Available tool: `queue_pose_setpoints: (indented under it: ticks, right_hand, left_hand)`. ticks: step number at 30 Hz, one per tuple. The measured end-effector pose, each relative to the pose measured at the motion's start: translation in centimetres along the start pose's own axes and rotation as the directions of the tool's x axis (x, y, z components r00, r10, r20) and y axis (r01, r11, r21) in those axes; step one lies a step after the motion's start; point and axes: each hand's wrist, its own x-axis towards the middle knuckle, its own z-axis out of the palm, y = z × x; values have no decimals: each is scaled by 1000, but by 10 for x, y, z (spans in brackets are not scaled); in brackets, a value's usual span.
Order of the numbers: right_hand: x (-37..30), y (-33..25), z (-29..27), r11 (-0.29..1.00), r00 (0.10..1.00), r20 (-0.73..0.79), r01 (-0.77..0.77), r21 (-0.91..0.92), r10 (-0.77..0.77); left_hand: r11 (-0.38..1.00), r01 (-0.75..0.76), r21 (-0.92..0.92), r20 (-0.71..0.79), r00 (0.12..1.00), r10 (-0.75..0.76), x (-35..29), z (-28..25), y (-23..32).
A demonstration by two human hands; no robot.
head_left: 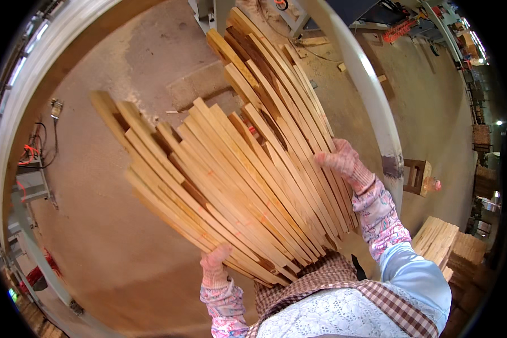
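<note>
A wide bundle of long, narrow wooden strips [242, 186] lies side by side in front of me, their far ends uneven and their near ends against my checked apron [332, 267]. My left hand [215, 260], in a pinkish knitted glove, is closed on the bundle's left edge near its close end. On the right edge, farther up, my right hand [346, 163] grips the outer strips with its thumb on top. The fingers of both hands are partly hidden by the wood. What supports the bundle underneath cannot be seen.
A pale curved metal frame [372, 84] arches around the strips. Stacked wood [436, 242] stands at the lower right, near a small wooden crate [416, 176]. Cables [42, 146] and metal stands [36, 186] are on the left. Concrete floor [112, 253] lies below.
</note>
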Motion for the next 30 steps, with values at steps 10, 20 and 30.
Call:
queue_pose_setpoints:
  ticks: [10,20,30]
  right_hand:
    - [-151,9,-50,881,904,-44,425,209,-426]
    - [-347,228,-91,946,362,-931,314,79,-42]
    - [-443,413,-75,836,-384,-907,-430,341,172]
  left_hand:
    - [222,-814,536,505,521,688,-27,6,-6]
    - [181,-983,28,923,95,373,-57,247,-34]
    - [458,-855,-245,878,-396,-270,-88,496,-194]
